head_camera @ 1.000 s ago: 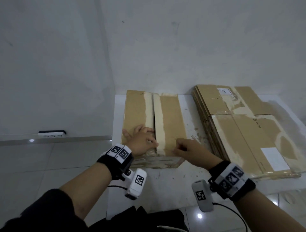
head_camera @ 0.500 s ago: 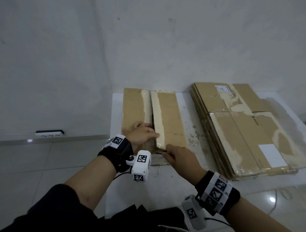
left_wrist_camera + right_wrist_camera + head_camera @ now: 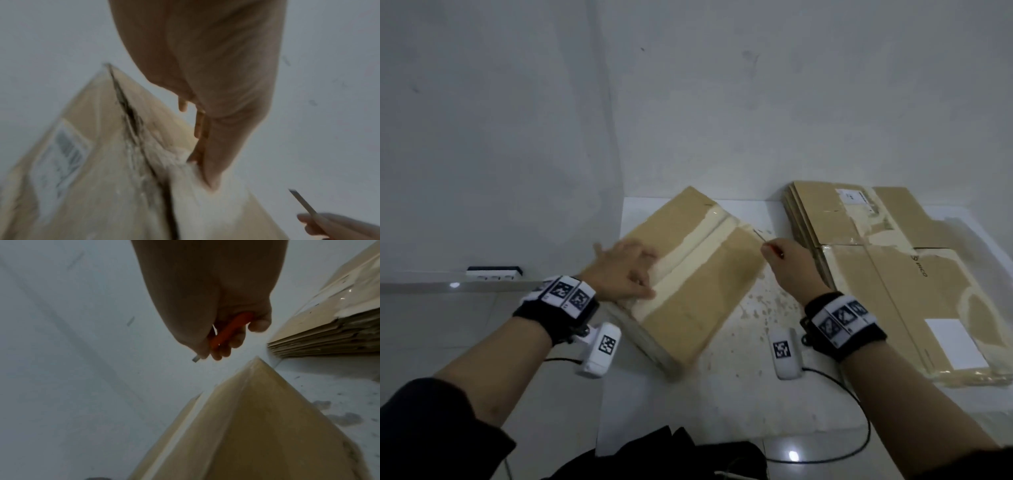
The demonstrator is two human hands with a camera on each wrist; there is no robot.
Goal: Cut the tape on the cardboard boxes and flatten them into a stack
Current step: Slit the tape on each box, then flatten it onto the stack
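A brown cardboard box (image 3: 698,294) lies turned on a diagonal on the white table (image 3: 743,394). A pale tape strip (image 3: 681,263) runs along its split top seam (image 3: 131,123). My left hand (image 3: 625,270) rests flat on the box's left flap with its fingers straight (image 3: 207,146). My right hand (image 3: 787,263) hovers just off the box's far right corner (image 3: 256,360). It grips an orange cutter (image 3: 230,332) whose blade (image 3: 758,235) points up and left, clear of the cardboard. The blade (image 3: 302,203) also shows in the left wrist view.
A stack of flattened boxes (image 3: 887,281) fills the table's right side, its layered edge (image 3: 329,344) close to my right hand. White walls stand behind and to the left. A power strip (image 3: 494,272) lies on the floor at left. A barcode label (image 3: 65,151) sits on the box's side.
The box has swung from square to the table edge onto a diagonal under my left hand. My right hand has left the near end of the seam and moved up to the box's far right corner.
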